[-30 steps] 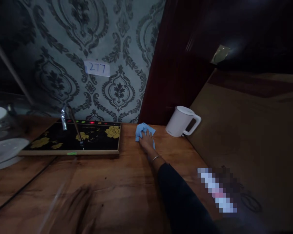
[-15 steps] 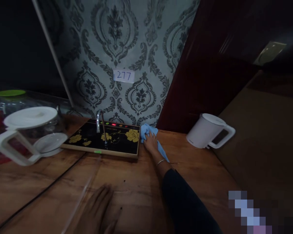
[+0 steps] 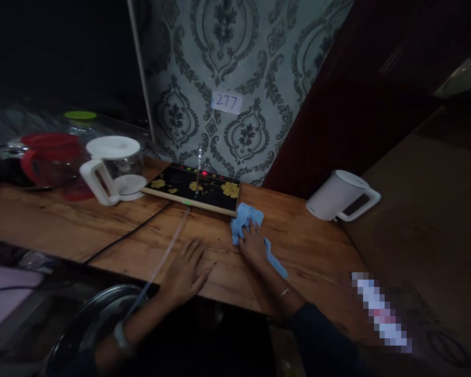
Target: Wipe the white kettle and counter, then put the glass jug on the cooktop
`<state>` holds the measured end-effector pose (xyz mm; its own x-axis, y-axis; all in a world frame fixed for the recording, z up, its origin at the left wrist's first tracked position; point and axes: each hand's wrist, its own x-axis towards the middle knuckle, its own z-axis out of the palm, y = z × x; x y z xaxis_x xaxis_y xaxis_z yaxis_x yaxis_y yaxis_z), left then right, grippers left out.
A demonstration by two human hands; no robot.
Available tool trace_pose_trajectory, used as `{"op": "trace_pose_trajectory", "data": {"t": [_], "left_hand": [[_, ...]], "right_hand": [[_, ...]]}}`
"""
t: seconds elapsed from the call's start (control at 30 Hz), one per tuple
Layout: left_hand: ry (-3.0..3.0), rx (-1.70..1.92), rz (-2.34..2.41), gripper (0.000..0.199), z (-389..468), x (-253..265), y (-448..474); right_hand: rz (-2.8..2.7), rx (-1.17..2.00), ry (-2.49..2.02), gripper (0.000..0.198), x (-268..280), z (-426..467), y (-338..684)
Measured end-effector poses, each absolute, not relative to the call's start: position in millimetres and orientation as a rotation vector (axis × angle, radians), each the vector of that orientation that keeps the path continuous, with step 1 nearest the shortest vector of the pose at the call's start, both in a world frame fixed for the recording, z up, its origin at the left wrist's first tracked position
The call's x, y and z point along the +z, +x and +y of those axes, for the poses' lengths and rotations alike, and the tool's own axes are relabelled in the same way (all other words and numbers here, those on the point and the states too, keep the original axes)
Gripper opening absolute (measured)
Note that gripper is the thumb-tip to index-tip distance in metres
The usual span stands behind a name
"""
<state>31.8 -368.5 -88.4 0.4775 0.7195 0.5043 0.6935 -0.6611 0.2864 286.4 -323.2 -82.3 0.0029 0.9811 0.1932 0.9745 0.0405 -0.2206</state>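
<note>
At the upper left of the frame we see a red-lidded glass jug [image 3: 49, 157] and, beside it, a white-handled glass kettle [image 3: 115, 167] on the wooden counter [image 3: 63, 225]. Near the centre stands a black tray with gold flowers [image 3: 196, 187]. Our left hand [image 3: 186, 269] lies flat, fingers spread, holding nothing. Our right hand [image 3: 253, 242] presses a soft blue cloth [image 3: 245, 220] down, just below the tray. It looks light and limp, best gripped by bunching it. A white electric kettle [image 3: 339, 196] stands at right.
</note>
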Motion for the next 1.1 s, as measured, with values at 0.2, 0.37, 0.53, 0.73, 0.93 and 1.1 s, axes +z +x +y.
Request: {"op": "trace_pose_trajectory", "data": {"t": [0.2, 0.37, 0.53, 0.73, 0.93, 1.1], "left_hand": [[2.630, 0.989, 1.243, 0.058, -372, -87, 31], [2.602, 1.029, 1.174, 0.061, -372, -84, 30], [2.495, 1.225, 1.165, 0.055, -371, -81, 21], [2.253, 1.383, 1.167, 0.044, -363, -69, 7], [2.137, 1.361, 1.118, 0.044, -359, -59, 23], [2.094, 1.219, 1.093, 0.046, -362, -56, 36]], "right_hand": [[-2.035, 0.057, -1.917, 0.042, -88, -391, 251], [-2.156, 0.167, -1.787, 0.042, -78, -382, 207], [-2.351, 0.272, -1.567, 0.057, -70, -373, 166], [-2.586, 0.306, -1.220, 0.028, -69, -422, 204], [-2.255, 0.221, -1.447, 0.028, -78, -460, 285], [-1.516, 0.114, -1.611, 0.034, -68, -439, 351]]}}
